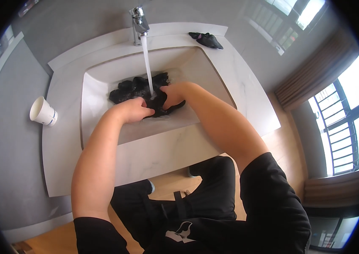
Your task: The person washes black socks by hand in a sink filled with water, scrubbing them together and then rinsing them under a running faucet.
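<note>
A soft, black, wrinkled piece of cloth (133,88) lies wet and bunched up in a white, box-shaped sink (205,72) with rounded corners. The sink is set into a white bench with thin grey streaks (253,95). Both hands are down in the sink, touching the cloth. The left hand (136,111) is at the near edge of the cloth, and most of the black heap lies just past it, on the side away from the person. Its fingers are bent and nearly closed, with a bit of the cloth pinched in them. The right hand (173,95) is on the right side of the cloth, with its fingers pointing down into it. The cloth hides those fingertips, so I cannot tell how far open that hand is or how tightly it holds on. Some cloth lies between the two hands, and a little pokes out past the right one. A shiny silver metal tap (140,26) stands behind the sink, and a white stream of water (147,63) falls from it onto the cloth, between the hands. Well apart from the hands, a small, crumpled black cloth with a pink spot (209,41) lies at the back right of the bench, and a white paper cup with blue marks (43,112) stands at the left edge.
</note>
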Motion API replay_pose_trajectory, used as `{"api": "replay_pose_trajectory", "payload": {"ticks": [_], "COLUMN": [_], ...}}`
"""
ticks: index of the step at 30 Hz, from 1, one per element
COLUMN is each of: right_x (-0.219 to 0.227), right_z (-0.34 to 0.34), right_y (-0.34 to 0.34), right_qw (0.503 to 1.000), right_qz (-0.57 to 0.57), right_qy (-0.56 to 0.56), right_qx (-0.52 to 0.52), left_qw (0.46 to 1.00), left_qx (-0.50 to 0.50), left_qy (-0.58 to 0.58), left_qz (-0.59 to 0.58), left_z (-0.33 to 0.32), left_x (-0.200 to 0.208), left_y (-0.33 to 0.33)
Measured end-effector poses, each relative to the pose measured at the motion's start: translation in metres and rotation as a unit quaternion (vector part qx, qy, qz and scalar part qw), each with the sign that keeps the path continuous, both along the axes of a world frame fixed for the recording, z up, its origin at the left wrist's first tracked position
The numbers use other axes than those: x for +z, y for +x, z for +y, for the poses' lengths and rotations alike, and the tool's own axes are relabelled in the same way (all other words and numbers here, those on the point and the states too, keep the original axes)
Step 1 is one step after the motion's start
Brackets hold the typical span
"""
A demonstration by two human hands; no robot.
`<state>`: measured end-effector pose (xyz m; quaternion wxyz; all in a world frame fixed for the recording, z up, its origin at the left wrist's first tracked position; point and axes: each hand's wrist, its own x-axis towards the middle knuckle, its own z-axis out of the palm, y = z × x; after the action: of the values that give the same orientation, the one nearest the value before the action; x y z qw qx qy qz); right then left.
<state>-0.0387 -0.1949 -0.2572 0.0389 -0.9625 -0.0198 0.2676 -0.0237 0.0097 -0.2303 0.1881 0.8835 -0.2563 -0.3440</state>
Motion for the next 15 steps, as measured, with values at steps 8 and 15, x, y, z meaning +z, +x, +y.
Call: {"api": "replay_pose_trajectory", "payload": {"ticks": [8,15], "right_x": [-0.007,-0.007], "right_z": [0.011,0.013], "right_y": [-0.006,-0.008], "right_qw": [0.998,0.993], "right_qz": [0.040,-0.009], "right_qy": [-0.021,-0.093], "right_qx": [-0.031,-0.075], "left_qw": [0.999,0.997], "left_qx": [-0.021,-0.065], "left_qy": [0.036,0.037], "left_qz": [-0.008,0.000], "left_z": [-0.006,-0.008], "left_x": [0.001,-0.004], "left_y": [-0.005,-0.003]}}
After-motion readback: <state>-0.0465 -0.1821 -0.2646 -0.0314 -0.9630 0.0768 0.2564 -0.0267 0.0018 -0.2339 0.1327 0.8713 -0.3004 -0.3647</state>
